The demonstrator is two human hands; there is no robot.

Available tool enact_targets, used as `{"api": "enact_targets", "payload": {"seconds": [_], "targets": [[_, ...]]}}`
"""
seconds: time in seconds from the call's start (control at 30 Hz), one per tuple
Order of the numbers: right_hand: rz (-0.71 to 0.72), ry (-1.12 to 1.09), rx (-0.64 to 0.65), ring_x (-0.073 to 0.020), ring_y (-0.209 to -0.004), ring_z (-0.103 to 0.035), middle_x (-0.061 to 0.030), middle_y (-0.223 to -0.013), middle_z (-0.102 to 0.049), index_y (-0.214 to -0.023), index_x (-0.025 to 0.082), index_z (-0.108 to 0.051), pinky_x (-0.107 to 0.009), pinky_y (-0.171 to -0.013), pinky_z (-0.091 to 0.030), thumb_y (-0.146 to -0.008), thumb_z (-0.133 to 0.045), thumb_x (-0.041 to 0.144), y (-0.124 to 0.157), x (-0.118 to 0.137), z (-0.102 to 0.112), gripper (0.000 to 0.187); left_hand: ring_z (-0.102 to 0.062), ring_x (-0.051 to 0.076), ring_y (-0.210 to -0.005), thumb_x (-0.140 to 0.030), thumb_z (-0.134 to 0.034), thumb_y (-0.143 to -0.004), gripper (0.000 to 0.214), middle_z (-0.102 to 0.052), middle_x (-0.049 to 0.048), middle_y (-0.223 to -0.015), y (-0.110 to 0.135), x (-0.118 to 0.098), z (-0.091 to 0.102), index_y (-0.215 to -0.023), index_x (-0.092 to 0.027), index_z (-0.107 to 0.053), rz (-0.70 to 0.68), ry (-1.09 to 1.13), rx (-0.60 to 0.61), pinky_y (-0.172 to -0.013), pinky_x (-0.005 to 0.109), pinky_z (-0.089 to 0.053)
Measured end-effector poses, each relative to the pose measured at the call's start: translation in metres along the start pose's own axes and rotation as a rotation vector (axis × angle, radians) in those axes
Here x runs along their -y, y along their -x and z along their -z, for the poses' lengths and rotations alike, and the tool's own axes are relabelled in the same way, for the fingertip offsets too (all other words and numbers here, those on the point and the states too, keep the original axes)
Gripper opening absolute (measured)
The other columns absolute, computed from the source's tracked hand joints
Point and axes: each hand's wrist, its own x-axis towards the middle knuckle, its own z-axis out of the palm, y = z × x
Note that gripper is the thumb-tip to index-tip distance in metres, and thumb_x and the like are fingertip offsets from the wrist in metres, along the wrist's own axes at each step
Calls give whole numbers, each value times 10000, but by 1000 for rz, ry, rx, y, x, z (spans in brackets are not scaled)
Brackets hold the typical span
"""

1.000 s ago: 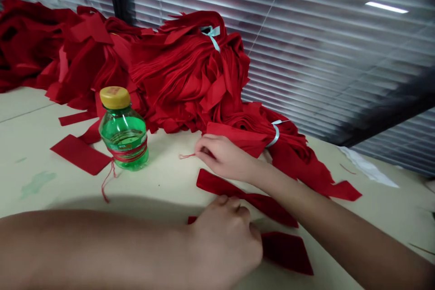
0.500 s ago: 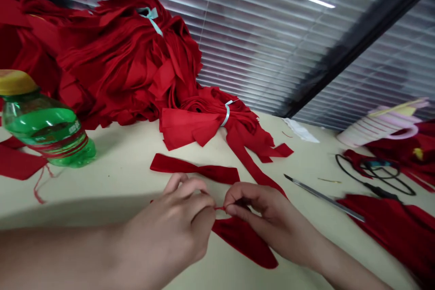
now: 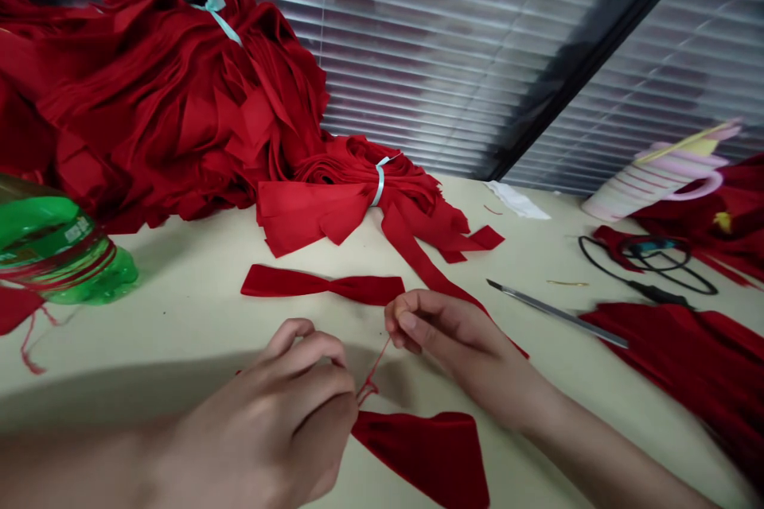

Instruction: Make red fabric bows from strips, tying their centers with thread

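Note:
My left hand (image 3: 286, 421) pinches the gathered middle of a red fabric bow piece (image 3: 430, 453) low on the cream table (image 3: 179, 318). A thin red thread (image 3: 375, 370) runs from that pinch up to my right hand (image 3: 454, 334), whose fingertips hold its end taut. Just beyond my hands lies a finished red bow (image 3: 322, 285), flat on the table.
A green plastic bottle (image 3: 53, 250) wound with red thread stands at the left edge. Piles of red fabric strips (image 3: 161, 95) tied with pale bands fill the back. Scissors (image 3: 650, 274), a long metal blade (image 3: 555, 312), more red cloth (image 3: 698, 358) and a pale spool (image 3: 656, 175) are at the right.
My right hand came back from the fabric pile to meet my left hand, then rose and pulled the thread taut. The view turned right, so the bottle slid to the left edge.

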Motion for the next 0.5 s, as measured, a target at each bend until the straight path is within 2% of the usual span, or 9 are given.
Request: {"api": "enact_targets", "payload": {"seconds": [0.1,0.2,0.27,0.37,0.43,0.5], "targets": [[9,-102,-28,-104,-739,-465,-34,-853,-547,-873,157,-565,-231,-659,-370,-933,-498,378,-2,-5,-1,239,-464,171,-760,-36,-518,-796,151,-550,2,-727,-1,3,-1,-715,-160,-549,-26,18,10,-716,329,-378],[-34,-329,-57,-93,-696,-466,-47,-893,-579,-851,165,-530,-232,-628,-363,-918,-528,353,-3,-6,-1,200,-495,171,-785,-67,-505,-844,149,-601,5,-761,-2,3,1,-761,-155,-592,-102,-11,-58,-786,351,-381],[-93,-496,-72,-75,-602,-451,-26,-807,-586,-842,177,-489,-224,-578,-350,-897,-559,318,-3,-5,0,167,-524,163,-825,-114,-434,-912,221,-651,4,-814,-2,0,4,-813,-167,-625,-159,-50,-122,-847,343,-384],[-187,-655,-47,-41,-473,-343,58,-594,-436,-811,181,-455,-197,-494,-282,-858,-602,271,-3,-3,3,179,-544,156,-908,-131,-264,-971,408,-691,-4,-871,4,-4,4,-847,-204,-646,-182,-177,-127,-916,354,-384],[-237,-672,-48,-37,-476,-326,71,-581,-372,-792,178,-449,-186,-480,-259,-834,-633,273,-4,-4,3,211,-530,166,-991,-138,-293,-952,384,-693,-14,-939,11,-4,3,-885,-224,-662,-252,-265,-78,-935,370,-402],[-257,-646,-76,-43,-499,-346,65,-595,-376,-787,175,-450,-186,-484,-270,-812,-659,290,-5,-6,3,240,-533,152,-990,-185,-423,-899,261,-669,-48,-1066,17,-1,2,-956,-240,-672,-383,-290,-39,-885,298,-462]]}}
